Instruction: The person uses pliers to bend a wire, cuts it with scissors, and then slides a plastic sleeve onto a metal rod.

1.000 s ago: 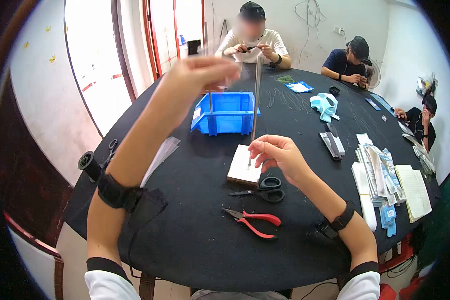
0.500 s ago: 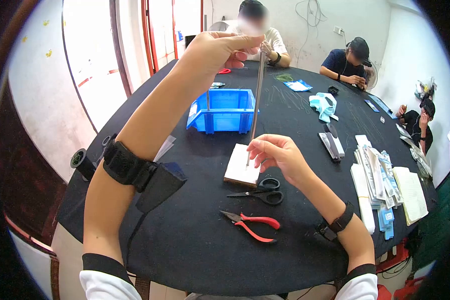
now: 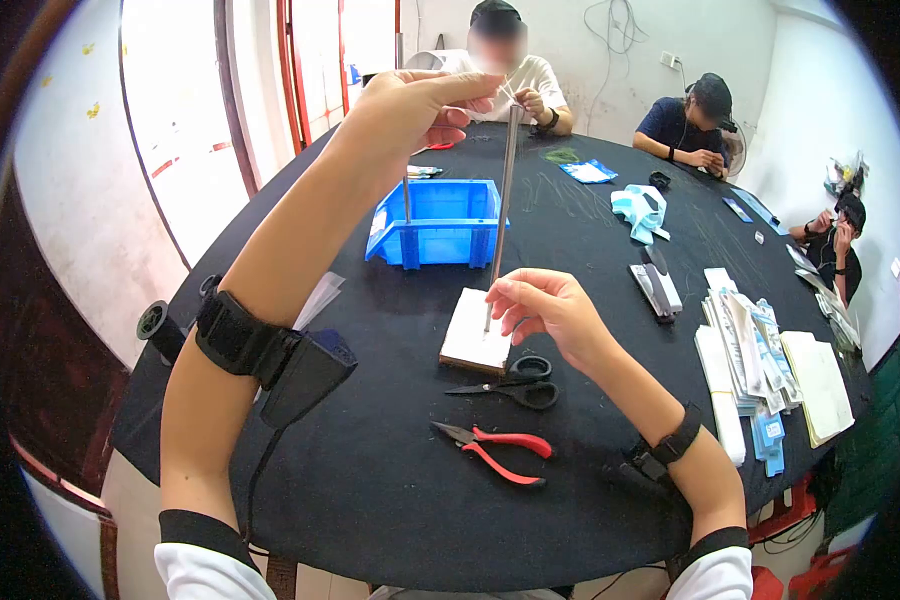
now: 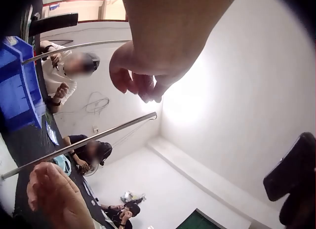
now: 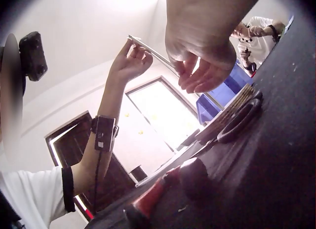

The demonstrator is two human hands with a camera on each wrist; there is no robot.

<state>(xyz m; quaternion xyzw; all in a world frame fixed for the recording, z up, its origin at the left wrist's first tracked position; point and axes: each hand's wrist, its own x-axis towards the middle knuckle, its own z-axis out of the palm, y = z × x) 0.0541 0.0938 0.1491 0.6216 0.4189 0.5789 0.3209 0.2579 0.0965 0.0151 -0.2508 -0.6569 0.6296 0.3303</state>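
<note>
My left hand (image 3: pixel 410 110) is raised beside the top of an upright metal rod (image 3: pixel 504 190). Its thumb and forefinger pinch a thin pale line, which shows faintly near the rod's tip. The rod stands on a white-topped block (image 3: pixel 467 335). Low down, my right hand (image 3: pixel 560 310) keeps its fingers curled and thumb near the forefinger, right by the rod just above the block. Whether those fingertips hold the line I cannot tell. In the right wrist view, the left fingertips (image 5: pixel 131 41) are at the rod's upper end.
Black scissors (image 3: pixel 533 394) and red-handled pliers (image 3: pixel 515 438) lie in front of the block. Behind it is a blue bin (image 3: pixel 450 250), with a second thin rod (image 3: pixel 407 205) by it. A stapler (image 3: pixel 655 290) and stacked packaging (image 3: pixel 740 370) lie right; a spool (image 3: pixel 158 330) stands left. Several people sit around.
My left hand swept across toward the rod's top, blurred at first, then stayed there pinching the line. The right hand kept its place by the rod's lower end. The head view shifted slightly.
</note>
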